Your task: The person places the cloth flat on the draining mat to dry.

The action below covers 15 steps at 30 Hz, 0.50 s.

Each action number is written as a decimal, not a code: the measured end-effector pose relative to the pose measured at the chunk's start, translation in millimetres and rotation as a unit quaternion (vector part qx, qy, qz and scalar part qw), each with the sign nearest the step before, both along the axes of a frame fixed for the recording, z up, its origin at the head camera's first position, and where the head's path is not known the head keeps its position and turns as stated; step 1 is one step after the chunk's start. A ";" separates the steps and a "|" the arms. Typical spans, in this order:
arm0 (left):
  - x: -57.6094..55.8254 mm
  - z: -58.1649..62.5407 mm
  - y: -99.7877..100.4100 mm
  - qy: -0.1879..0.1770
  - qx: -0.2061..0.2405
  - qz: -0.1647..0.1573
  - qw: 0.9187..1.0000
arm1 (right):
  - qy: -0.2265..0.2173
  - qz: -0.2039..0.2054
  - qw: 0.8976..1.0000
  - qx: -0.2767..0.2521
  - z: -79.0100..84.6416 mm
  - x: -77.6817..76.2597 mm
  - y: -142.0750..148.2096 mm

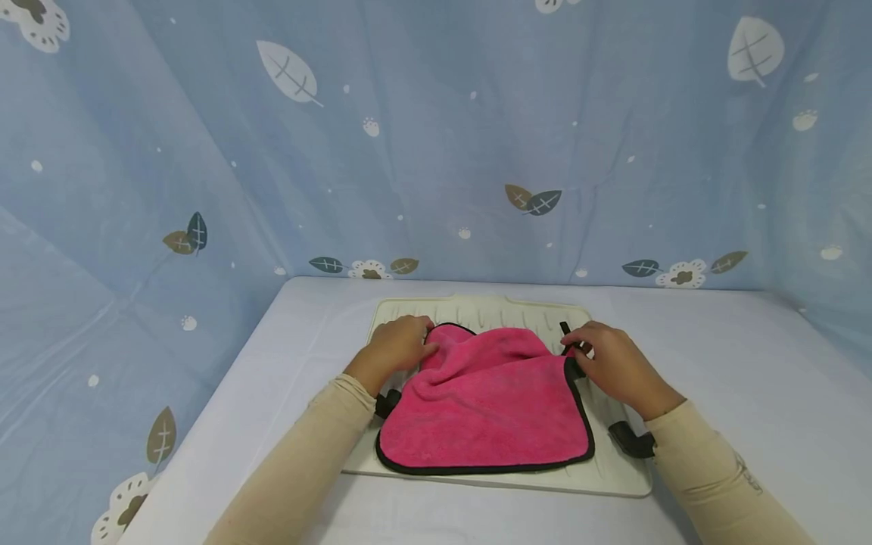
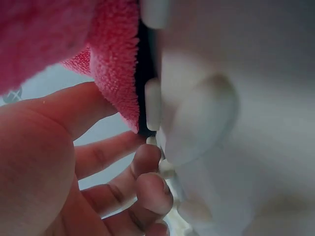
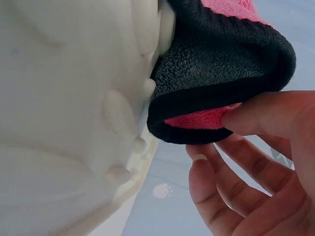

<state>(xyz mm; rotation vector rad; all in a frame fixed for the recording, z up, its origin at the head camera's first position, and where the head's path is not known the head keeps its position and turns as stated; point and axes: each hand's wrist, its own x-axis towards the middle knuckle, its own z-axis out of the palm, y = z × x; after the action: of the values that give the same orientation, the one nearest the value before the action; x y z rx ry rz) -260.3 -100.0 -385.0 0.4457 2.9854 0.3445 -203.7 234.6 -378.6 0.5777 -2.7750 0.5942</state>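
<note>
A pink plush cleaning cloth (image 1: 490,424) with black edging lies rumpled over a cream ridged board (image 1: 616,473), its far part bunched up in folds. My left hand (image 1: 398,344) grips the cloth's far left corner; in the left wrist view, thumb and index finger close on the pink corner (image 2: 115,73) while the other fingers curl beside it. At the far right corner, my right hand (image 1: 613,367) pinches the edge between thumb and fingers. The right wrist view shows that corner doubled over, with its dark grey underside (image 3: 211,59) exposed just beside the board's ridges.
The board rests on a white-covered table (image 1: 300,341). Behind and to the left hangs a blue curtain (image 1: 436,151) with leaf and flower prints. Dark wrist straps or mounts (image 1: 632,440) sit at both sleeves, close over the board.
</note>
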 end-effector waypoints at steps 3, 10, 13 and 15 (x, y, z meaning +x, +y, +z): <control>-0.3 -1.7 -0.6 -0.006 0.004 -0.002 1.000 | -0.005 0.001 1.000 0.006 0.2 -0.3 -0.7; -0.6 -3.8 -1.9 -0.013 0.020 0.002 1.000 | -0.029 0.003 1.000 0.007 0.5 0.1 -1.6; -0.8 -3.9 -2.0 -0.009 0.019 0.006 1.000 | -0.034 0.003 0.999 0.007 0.4 0.3 -1.3; -0.7 -3.4 -1.8 -0.009 0.020 0.008 1.000 | -0.038 0.003 0.999 0.009 0.0 0.4 -1.0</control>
<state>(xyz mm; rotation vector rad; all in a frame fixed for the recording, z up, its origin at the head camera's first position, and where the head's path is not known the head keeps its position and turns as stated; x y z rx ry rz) -261.0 -101.8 -388.4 0.4199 2.9708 0.4078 -203.3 233.6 -378.6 0.5784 -2.8531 0.6048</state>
